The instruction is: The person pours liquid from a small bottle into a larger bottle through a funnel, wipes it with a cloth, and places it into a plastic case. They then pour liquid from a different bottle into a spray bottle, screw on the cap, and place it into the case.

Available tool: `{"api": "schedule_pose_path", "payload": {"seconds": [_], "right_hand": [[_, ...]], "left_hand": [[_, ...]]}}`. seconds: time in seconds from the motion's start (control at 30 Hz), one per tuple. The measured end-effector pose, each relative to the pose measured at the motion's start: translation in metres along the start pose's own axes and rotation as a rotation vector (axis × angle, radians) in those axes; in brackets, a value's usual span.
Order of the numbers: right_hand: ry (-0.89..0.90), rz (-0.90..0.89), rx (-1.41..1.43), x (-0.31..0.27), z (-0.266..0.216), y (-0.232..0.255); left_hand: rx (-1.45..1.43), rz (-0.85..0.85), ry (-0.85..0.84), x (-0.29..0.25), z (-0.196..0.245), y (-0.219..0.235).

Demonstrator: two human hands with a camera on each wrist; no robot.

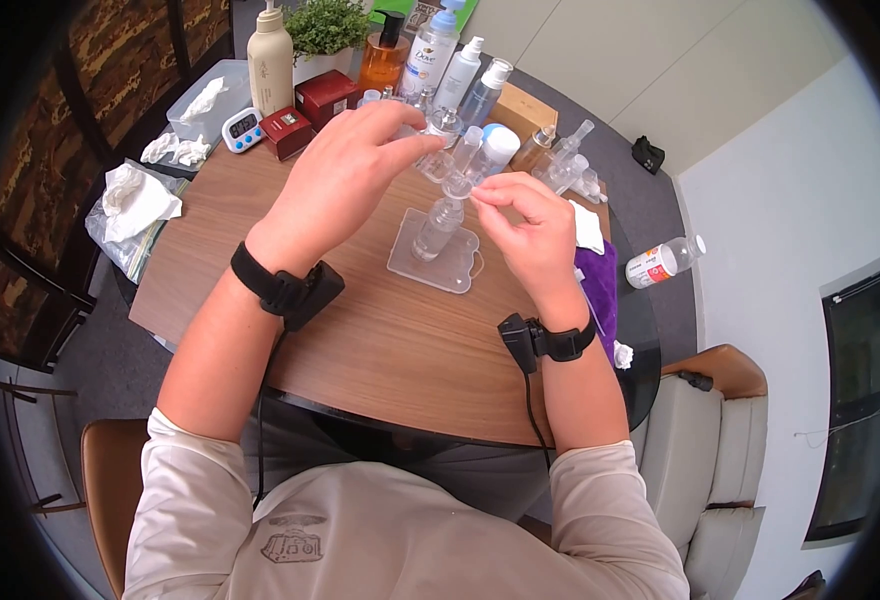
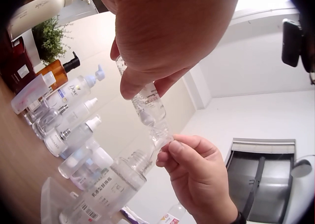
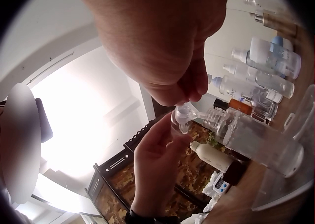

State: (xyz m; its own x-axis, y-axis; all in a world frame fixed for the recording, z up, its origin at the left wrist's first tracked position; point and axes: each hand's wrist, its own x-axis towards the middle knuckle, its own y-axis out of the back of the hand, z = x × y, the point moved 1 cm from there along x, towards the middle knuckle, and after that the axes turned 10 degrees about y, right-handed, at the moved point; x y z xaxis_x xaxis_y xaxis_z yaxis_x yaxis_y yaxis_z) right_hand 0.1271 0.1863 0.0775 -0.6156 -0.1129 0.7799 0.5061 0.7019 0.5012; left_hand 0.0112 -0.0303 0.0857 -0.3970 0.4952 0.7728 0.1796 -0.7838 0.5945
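Observation:
My left hand (image 1: 345,175) grips a small clear bottle (image 2: 149,106) and holds it tilted, mouth down. That mouth meets a small clear funnel (image 2: 161,138), whose rim my right hand (image 1: 535,230) pinches between thumb and fingertips. Under the funnel stands a larger clear bottle (image 2: 106,189), uncapped, with printed dark characters and a barcode on its side. The funnel's stem points into its threaded neck in the right wrist view. This bottle rests upright on a clear plastic lid-like tray (image 1: 422,272) on the wooden table (image 1: 360,360).
Pump bottles, including a beige one (image 1: 271,62) and an amber one (image 1: 384,60), line the back. Dark red boxes (image 1: 327,97), a timer (image 1: 244,130) and a tissue-filled bin (image 1: 222,115) stand left. A purple cloth (image 1: 600,290) lies at the right edge.

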Motion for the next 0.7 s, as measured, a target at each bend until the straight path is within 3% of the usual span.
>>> {"api": "schedule_pose_path", "payload": {"seconds": [0.7], "right_hand": [[-0.003, 0.003, -0.001, 0.001, -0.002, 0.001]], "left_hand": [[0.085, -0.081, -0.044, 0.008, 0.006, 0.011]]}}
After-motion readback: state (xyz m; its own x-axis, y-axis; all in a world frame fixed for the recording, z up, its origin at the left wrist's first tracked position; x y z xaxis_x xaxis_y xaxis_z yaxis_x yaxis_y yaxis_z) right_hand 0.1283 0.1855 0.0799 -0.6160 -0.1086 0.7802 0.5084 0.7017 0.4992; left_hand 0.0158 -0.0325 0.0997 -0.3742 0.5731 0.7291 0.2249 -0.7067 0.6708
